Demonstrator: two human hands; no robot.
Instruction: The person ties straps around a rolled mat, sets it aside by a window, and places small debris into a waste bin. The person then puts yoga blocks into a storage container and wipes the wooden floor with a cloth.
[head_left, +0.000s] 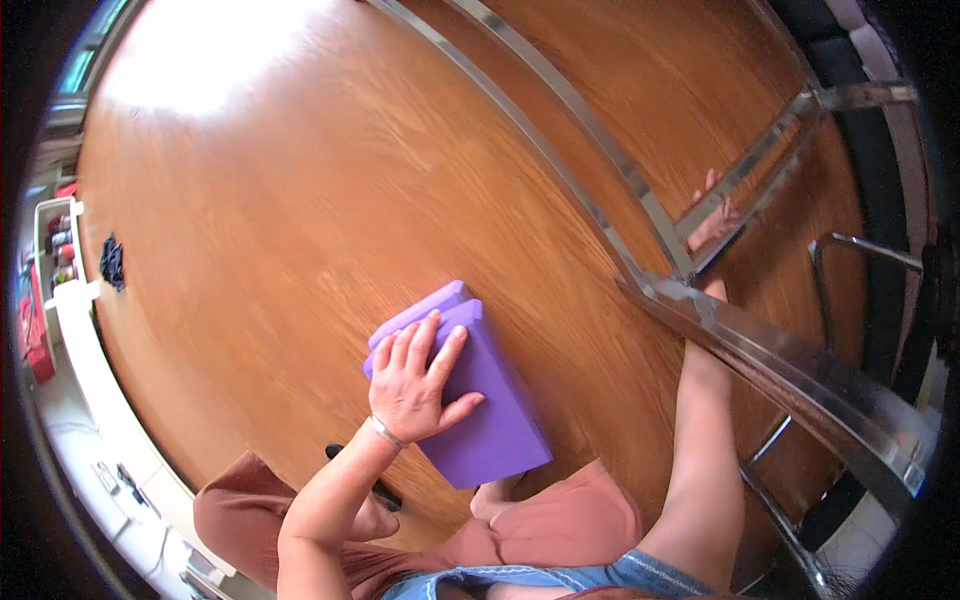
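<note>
Left grip (408,388) atop purple blocks (495,430)

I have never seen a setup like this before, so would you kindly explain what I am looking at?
Certainly. There is no robot here, just a person working bare-handed. The single picture comes from the left of two cameras worn on the person's head, looking down; its fisheye lens bends straight edges.

The left hand, with a bracelet at its wrist, rests with fingers spread on what look like two purple blocks lying together, rather than wrapping around them. The right hand reaches in among the bars of a shiny metal frame; whether it grips the frame, I cannot tell.

Beneath is a wood-patterned floor, with a dark crumpled item farther left.
</note>
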